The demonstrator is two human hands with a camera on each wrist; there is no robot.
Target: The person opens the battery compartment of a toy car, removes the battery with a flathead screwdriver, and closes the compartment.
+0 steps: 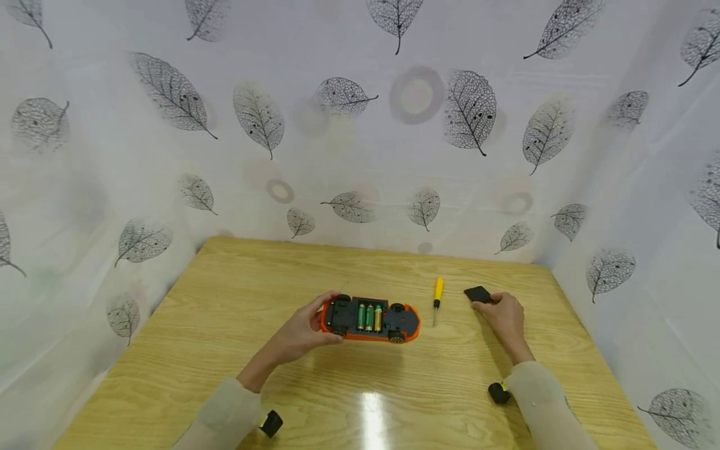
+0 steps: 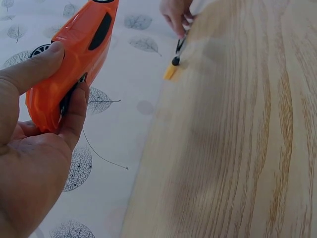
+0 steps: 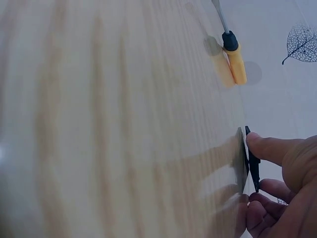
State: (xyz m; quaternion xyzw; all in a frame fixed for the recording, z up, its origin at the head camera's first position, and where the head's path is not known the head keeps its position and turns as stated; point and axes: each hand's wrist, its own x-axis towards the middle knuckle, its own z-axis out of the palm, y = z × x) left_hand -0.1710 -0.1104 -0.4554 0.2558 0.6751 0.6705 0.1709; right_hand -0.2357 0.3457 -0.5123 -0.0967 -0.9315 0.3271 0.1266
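My left hand grips an orange toy car by one end, above the table. In the head view its dark underside faces up, with three batteries lying side by side in the uncovered compartment. At the right, my right hand pinches a flat black battery cover between thumb and fingers, close over the wood. The right wrist view shows this cover edge-on, with its reflection beside it. Between the car and the cover lies a screwdriver with a yellow handle.
The wooden table has a light, glossy top. White sheeting printed with dark leaves hangs behind it and along both sides. A small black wrist camera sits by the left sleeve, another by the right sleeve.
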